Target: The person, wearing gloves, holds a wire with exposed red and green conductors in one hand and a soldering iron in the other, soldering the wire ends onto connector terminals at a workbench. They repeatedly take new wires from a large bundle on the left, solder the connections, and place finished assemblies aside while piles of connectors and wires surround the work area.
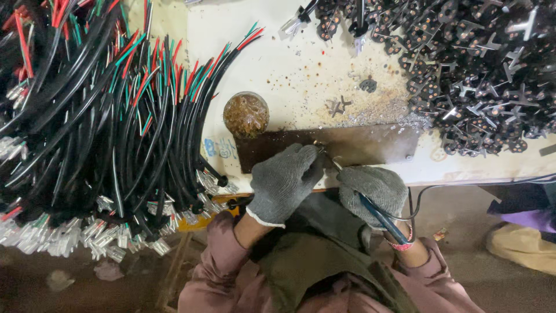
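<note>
While only the head view is on hand, we take it from there: both our gloved hands meet at the near edge of the white bench (289,69), over a dark metal plate (370,145) that sits on it, probably as a heat-safe work pad. Our left hand (284,181) is curled closed with fingertips pinched on something small at the plate edge; the piece itself is hidden by the glove, so we cannot tell what it is. Our right hand (372,191) is wrapped fully round a blue-handled soldering iron (379,219), held pen-style so the tip angles up-left to the spot the left hand pins; its cord runs off right. A round tin of brownish flux or resin (246,115) stands just left of the plate's far-left corner, near the tip for dipping. Grey solder dross and a few loose metal bits lie just beyond the plate. Left of us, a big bundle of black cables with red, green and white cores (116,127) hangs over the bench edge, terminal ends toward us for easy grabbing. Far right, a heap of black plug inserts with metal prongs (480,75) sits well apart from the cables.
</note>
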`<control>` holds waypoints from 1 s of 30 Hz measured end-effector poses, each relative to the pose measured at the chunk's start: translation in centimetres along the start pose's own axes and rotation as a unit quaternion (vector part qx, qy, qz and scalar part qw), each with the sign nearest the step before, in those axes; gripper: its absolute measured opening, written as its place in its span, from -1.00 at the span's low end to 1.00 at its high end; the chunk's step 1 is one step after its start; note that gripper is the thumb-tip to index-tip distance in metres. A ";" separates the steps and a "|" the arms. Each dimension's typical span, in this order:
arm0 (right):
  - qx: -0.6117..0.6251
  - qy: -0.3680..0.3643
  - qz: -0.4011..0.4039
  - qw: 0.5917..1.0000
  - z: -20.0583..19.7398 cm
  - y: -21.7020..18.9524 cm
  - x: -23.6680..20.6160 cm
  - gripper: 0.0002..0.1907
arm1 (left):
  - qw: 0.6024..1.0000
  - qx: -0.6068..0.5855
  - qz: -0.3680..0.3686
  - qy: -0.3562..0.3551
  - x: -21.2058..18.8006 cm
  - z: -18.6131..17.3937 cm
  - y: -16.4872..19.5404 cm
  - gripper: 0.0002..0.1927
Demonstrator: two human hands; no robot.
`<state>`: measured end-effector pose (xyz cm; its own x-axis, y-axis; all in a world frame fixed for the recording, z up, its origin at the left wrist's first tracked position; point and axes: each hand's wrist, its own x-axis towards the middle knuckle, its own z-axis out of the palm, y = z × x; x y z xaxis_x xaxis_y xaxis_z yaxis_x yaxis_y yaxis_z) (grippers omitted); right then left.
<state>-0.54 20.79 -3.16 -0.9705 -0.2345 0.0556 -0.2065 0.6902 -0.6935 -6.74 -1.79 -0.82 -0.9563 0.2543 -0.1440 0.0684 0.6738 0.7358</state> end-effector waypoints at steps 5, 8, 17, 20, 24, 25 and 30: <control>0.008 -0.021 -0.006 1.000 -1.1 -0.5 1.3 -0.75 | 0.999 -0.022 0.017 0.044 0.1 0.0 -0.2 -0.85; 0.046 -0.064 -0.065 0.995 -1.5 -0.4 2.0 -0.72 | 0.999 -0.025 0.020 0.022 0.2 -0.1 -0.4 -0.80; 0.189 -0.025 0.014 0.982 -0.5 -0.2 1.6 -0.74 | 1.000 -0.004 0.006 0.010 0.1 -0.2 -0.3 -0.84; 0.105 -0.048 -0.005 0.993 -0.8 -0.2 1.5 -0.75 | 0.999 -0.018 0.029 0.033 -0.2 -0.3 -0.2 -0.81; 0.067 -0.012 -0.017 0.998 -0.9 -0.4 1.6 -0.75 | 0.998 -0.018 0.038 0.036 -0.2 -0.5 -0.2 -0.85; 0.058 -0.004 -0.017 0.998 -0.8 -0.4 1.6 -0.75 | 0.999 -0.013 0.035 0.032 -0.1 -0.5 -0.1 -0.85; 0.052 -0.003 -0.022 0.998 -0.6 -0.4 1.6 -0.73 | 0.999 -0.033 0.028 0.033 0.4 -0.5 0.1 -0.87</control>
<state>-2.14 20.59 -2.37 -0.9601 -0.2666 0.0839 -0.2345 0.6049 -0.7610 -7.26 -1.99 -0.47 -0.9684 0.2424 -0.0596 0.1052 0.6128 0.7832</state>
